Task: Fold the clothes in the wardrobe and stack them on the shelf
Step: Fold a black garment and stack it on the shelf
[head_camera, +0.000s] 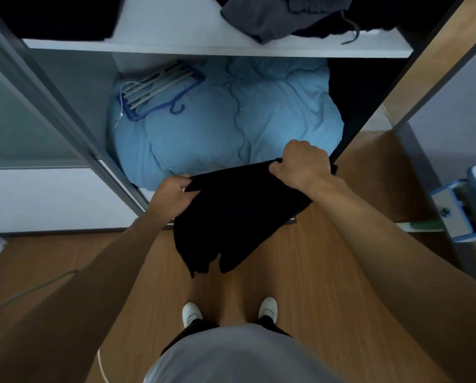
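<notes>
Black garment [231, 211]: gripped at its top edge by left hand [173, 196] and right hand [303, 167], hanging below the white shelf [176, 47]. Grey clothes [281, 17] piled on that shelf; blue duvet [225, 117] beneath it.

White shelf [176, 48] at far end: crumpled grey garment [272, 20] on right, over dark clothes [325, 30]; another dark pile [51, 20] far left. Below it, blue duvet [245, 120] w/ hangers [153, 89] on its left part. Wood floor [328, 272] near: white shoes [191, 313], cable [32, 291] left.
</notes>
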Demonstrator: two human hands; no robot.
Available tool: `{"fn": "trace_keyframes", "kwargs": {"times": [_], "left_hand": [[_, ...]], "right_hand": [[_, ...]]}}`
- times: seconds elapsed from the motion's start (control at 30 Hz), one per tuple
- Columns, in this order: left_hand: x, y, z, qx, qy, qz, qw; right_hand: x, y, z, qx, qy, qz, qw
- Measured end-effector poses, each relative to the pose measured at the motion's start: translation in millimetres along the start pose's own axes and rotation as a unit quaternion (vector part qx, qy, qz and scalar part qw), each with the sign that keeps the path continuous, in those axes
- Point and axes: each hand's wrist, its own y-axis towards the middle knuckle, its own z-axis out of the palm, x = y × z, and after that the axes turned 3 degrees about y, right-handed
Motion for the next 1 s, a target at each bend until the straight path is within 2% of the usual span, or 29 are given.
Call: {"fn": "trace_keyframes", "kwargs": {"times": [0.1, 0.17, 0.27, 0.33, 0.43, 0.53, 0.63, 0.73, 0.77, 0.83, 0.9, 1.0], "left_hand": [[-1.5, 5.1, -7.0, -0.034, 0.048, 0.059, 0.997], [-7.3, 4.1, -10.3, -0.038, -0.022, 0.044, 0.998], [-13.8, -1.2, -12.7, 0.008, -0.135, -0.006, 0.991], [-18.5, -8.6, -13.4, 0.062, -0.130, -0.002, 0.990], [-26.8, -19.4, -7.9, 0.133, -0.141, 0.013, 0.981], [-29.1, -22.2, -0.7, 0.152, -0.129, 0.006, 0.980], [-22.3, -19.1, 1.6, 0.138, -0.123, -0.024, 0.982], [-13.4, -10.9, -3.2, 0.027, -0.166, -0.065, 0.984], [-9.9, -7.0, -6.1, -0.019, -0.179, -0.076, 0.981], [-6.8, -0.8, -12.8, -0.082, -0.206, -0.100, 0.970], [-6.1, 3.8, -16.0, -0.111, -0.207, -0.108, 0.966], [-8.4, 9.3, -11.6, -0.138, -0.169, -0.109, 0.970]], "right_hand": [[-0.8, 4.4, 11.5, -0.002, -0.026, 0.011, 1.000], [0.6, 8.4, 10.7, -0.029, -0.030, 0.015, 0.999], [1.4, 13.9, 4.8, -0.108, -0.006, 0.007, 0.994], [4.9, 17.6, 0.7, -0.142, 0.055, -0.009, 0.988], [14.2, 20.6, -6.9, -0.160, 0.230, -0.022, 0.960], [22.4, 20.4, -14.6, -0.142, 0.390, -0.014, 0.910], [24.5, 17.3, -19.0, -0.118, 0.444, -0.030, 0.888], [21.0, 13.9, -23.6, -0.092, 0.403, -0.069, 0.908], [17.5, 14.5, -25.2, -0.079, 0.346, -0.089, 0.931], [10.4, 15.4, -27.9, -0.049, 0.146, -0.128, 0.980], [6.7, 13.3, -28.2, -0.024, 0.009, -0.137, 0.990], [4.5, 7.4, -25.6, -0.028, -0.012, -0.127, 0.991]]}}
